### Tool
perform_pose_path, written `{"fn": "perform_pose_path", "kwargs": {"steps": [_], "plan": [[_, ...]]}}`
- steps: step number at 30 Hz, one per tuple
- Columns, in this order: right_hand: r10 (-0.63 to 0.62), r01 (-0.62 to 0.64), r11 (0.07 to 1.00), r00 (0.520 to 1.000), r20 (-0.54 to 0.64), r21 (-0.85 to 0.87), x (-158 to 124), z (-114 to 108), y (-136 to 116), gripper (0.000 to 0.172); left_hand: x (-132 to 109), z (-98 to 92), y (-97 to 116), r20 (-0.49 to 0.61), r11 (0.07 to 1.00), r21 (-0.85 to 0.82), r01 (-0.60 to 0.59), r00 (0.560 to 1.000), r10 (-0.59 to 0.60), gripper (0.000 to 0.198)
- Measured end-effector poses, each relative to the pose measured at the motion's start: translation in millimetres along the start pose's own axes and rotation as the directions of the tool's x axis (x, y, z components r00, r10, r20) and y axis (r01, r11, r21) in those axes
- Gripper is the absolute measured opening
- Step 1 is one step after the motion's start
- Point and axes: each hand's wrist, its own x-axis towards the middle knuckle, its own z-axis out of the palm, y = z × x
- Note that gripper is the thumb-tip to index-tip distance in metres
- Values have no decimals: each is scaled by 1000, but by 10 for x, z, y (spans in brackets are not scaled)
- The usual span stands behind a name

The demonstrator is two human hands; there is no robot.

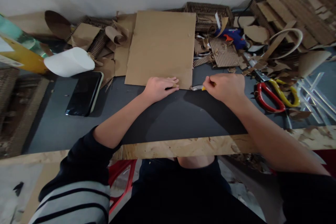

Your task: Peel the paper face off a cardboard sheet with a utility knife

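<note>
A flat brown cardboard sheet (162, 47) lies on the dark grey table in front of me. My left hand (159, 89) rests on its near edge, fingers lying over the cardboard and pointing right. My right hand (225, 86) is closed in a fist around a yellow box cutter (203, 88), most of whose handle is hidden in the palm. The cutter's metal tip points left and meets the sheet's near right corner, where the edge looks slightly frayed.
To the left lie a phone (85, 93), a white roll (69, 62) and a yellow bottle (25, 57). Red-and-yellow-handled scissors (270, 96), clear sticks (319, 96) and a blue glue gun (235, 37) are on the right. Cardboard scraps (225, 52) crowd the back.
</note>
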Motion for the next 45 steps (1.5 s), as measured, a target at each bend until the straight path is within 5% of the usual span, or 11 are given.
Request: {"fn": "perform_pose_path", "kwargs": {"steps": [16,32,39,41,45], "plan": [[-30,30,999,999,-27,-17,-38,22,-8,44,8,-28,13,13,1000,8,17,1000,-17,17],[46,-39,982,998,-37,187,65,273,123,45,18,-34,3,15,1000,12,-3,1000,3,15],[256,-200,931,954,-156,304,153,297,378,53,5,-6,-17,-1,1000,25,3,1000,-3,17],[198,-145,946,967,-161,289,152,260,396,50,0,7,-26,-9,1000,30,-3,1000,3,16],[-184,223,901,973,-137,373,101,160,220,35,-3,19,-24,-26,998,51,-20,999,21,16]]}}
